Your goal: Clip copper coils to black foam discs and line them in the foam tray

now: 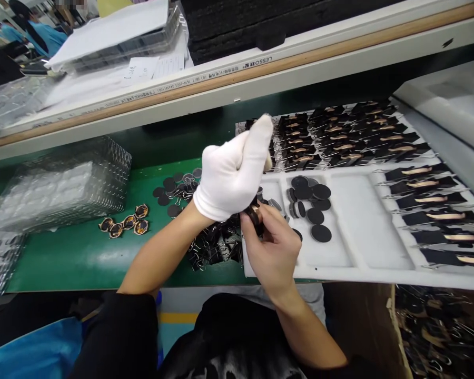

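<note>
My left hand [233, 173], in a white glove, is raised over the bench just above the right one. Its fingers are curled and its thumb points up; whatever lies inside it is hidden. My bare right hand [274, 245] pinches a small dark round piece [254, 216] with a coppery glint, close under the gloved palm. Below them is a heap of black binder clips [217, 245] with wire handles. Black discs [315, 216] lie in a compartment of the white tray [332, 273], to the right. More discs [169, 184] lie on the green bench at left.
Several round patterned pieces [128, 225] sit on the green bench [75, 263]. Stacked clear plastic trays [63, 189] stand at left. Rows of black clips with gold-toned strips [430, 200] fill the right side. A shelf edge [237, 79] crosses above; a box of clips [442, 331] is lower right.
</note>
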`<state>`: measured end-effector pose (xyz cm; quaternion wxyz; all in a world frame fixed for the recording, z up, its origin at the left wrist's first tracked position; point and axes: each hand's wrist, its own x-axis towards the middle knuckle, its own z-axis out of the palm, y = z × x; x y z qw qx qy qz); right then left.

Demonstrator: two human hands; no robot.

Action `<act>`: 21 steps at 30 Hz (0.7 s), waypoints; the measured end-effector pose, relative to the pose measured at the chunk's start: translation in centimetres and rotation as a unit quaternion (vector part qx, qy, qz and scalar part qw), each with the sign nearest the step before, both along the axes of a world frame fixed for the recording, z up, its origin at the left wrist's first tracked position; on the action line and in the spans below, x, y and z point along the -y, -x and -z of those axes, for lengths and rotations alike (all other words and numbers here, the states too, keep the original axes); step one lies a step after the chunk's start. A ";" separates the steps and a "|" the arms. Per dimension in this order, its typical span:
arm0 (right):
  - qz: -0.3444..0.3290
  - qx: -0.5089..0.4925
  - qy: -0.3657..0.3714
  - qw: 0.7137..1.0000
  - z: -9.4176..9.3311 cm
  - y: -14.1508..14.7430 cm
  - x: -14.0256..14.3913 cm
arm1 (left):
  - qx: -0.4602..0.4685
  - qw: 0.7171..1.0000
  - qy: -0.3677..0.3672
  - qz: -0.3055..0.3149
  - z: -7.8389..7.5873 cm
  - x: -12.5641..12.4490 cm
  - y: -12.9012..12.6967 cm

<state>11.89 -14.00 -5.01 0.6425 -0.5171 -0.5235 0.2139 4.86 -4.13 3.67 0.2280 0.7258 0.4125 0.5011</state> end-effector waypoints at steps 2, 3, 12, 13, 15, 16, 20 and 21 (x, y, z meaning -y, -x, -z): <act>0.008 0.012 0.003 1.000 -0.1 0.0 -0.2 | 0.000 1.000 0.002 0.003 0.2 0.0 -0.1; 0.010 0.016 0.004 1.000 -0.1 -0.1 -0.3 | 0.000 1.000 0.003 0.006 0.3 0.1 -0.2; -0.004 -0.009 0.057 0.998 -0.5 -0.8 -0.6 | -0.035 0.994 0.094 0.046 0.6 -1.0 -1.3; -0.003 -0.024 0.075 0.997 -0.5 -0.8 -0.6 | -0.043 0.992 0.107 0.052 0.6 -1.3 -1.6; 0.000 -0.050 0.106 0.993 -0.5 -0.9 -0.8 | -0.069 0.989 0.116 0.064 0.5 -1.6 -2.0; 0.004 -0.059 0.119 0.991 -0.5 -1.0 -0.8 | -0.086 0.987 0.116 0.071 0.4 -1.7 -2.2; 0.014 -0.078 0.137 0.987 -0.8 -1.2 -1.0 | -0.104 0.984 0.113 0.088 0.1 -1.3 -2.9; 0.010 -0.084 0.138 0.987 -0.8 -1.3 -1.0 | -0.096 0.984 0.117 0.090 0.0 -1.2 -3.0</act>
